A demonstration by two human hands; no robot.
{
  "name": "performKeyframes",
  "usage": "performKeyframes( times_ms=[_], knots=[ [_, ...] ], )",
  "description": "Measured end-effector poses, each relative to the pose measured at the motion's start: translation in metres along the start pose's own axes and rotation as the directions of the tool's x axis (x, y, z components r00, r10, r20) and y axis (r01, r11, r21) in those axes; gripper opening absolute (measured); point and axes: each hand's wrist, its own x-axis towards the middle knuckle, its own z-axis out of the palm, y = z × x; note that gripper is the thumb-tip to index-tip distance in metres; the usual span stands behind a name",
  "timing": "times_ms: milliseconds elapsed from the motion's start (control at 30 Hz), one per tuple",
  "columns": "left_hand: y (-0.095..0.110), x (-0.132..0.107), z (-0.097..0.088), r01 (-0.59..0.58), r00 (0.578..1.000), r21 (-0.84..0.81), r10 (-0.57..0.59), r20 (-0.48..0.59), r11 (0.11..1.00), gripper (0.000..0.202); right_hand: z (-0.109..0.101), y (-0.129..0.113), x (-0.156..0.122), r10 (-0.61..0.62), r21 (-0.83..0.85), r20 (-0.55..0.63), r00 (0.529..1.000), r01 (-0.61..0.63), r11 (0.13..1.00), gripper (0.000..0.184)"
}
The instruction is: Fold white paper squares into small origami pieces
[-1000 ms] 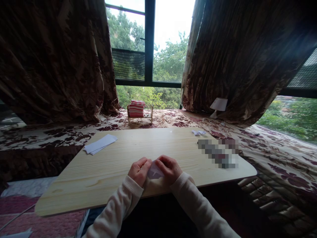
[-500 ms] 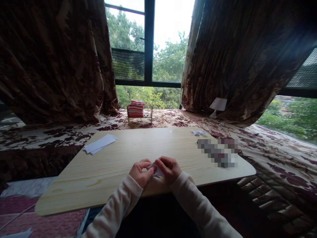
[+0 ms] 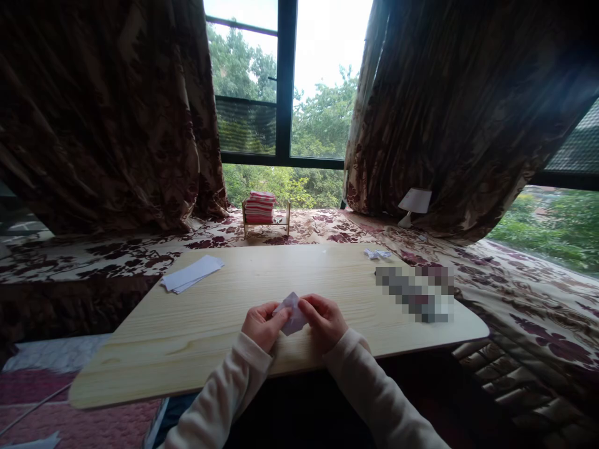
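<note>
We look at a small piece of folded paper (image 3: 296, 321), pale with a faint lilac cast, held between the two hands near the front edge of the wooden table (image 3: 196, 337). Its upper corner comes to a point above the fingers, its lower edge slants down between the thumbs, and its outline is roughly a diamond as far as we can see it. Small creases cross its face, but we cannot count its layers, and the fingers cover both its sides.

Our left hand (image 3: 262, 327) is curled nearly closed, pinching the paper's left side, with the thumb laid over its face and the fingers bent behind. Our right hand (image 3: 325, 323) is curled too, its thumb and forefinger meeting at the paper's right edge, its other fingers folded in. We cannot tell whether the paper touches the tabletop or is held just above it.

Well apart on the left, a few white paper strips (image 3: 193, 274) lie overlapping at the table's edge. Toward the far right corner we see small folded white pieces (image 3: 377, 254), near a pixelated patch (image 3: 416, 296).
</note>
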Motion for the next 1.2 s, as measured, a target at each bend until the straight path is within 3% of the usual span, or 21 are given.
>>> performKeyframes(
  times_ms=[133,333,533,700,933,1033,1200],
  knots=[
    [0.001,-0.002,0.005,-0.018,0.999,0.039,0.016,0.049,0.999,0.032,0.000,0.004,0.000,-0.029,0.026,-0.047,0.998,0.030,0.999,0.026],
    [0.008,-0.005,0.004,-0.057,0.995,0.125,0.046,0.090,0.991,0.027,0.000,0.003,-0.001,-0.001,0.017,-0.002,1.000,0.001,1.000,0.024],
    [0.005,-0.003,0.003,-0.119,0.990,0.169,0.104,0.096,0.978,0.023,0.000,0.002,-0.004,-0.063,-0.155,0.053,0.997,0.071,0.985,0.022],
    [-0.001,-0.002,0.004,-0.086,0.993,0.144,0.072,0.096,0.986,0.024,0.000,0.001,-0.004,-0.090,-0.237,0.010,0.996,0.090,0.967,0.028],
    [0.014,-0.008,0.005,-0.079,0.985,0.135,0.057,0.162,0.988,0.024,0.003,-0.002,-0.004,-0.068,-0.179,-0.006,0.998,0.066,0.982,0.024],
    [0.012,-0.006,0.005,-0.045,0.981,0.103,0.024,0.192,0.994,0.026,0.001,-0.003,-0.002,-0.041,-0.163,-0.045,0.998,0.033,0.986,0.032],
    [0.002,0.001,-0.001,0.001,0.998,0.029,-0.003,0.070,1.000,0.032,-0.002,-0.004,0.001,0.071,0.019,-0.012,0.997,-0.071,0.997,0.045]
  ],
)
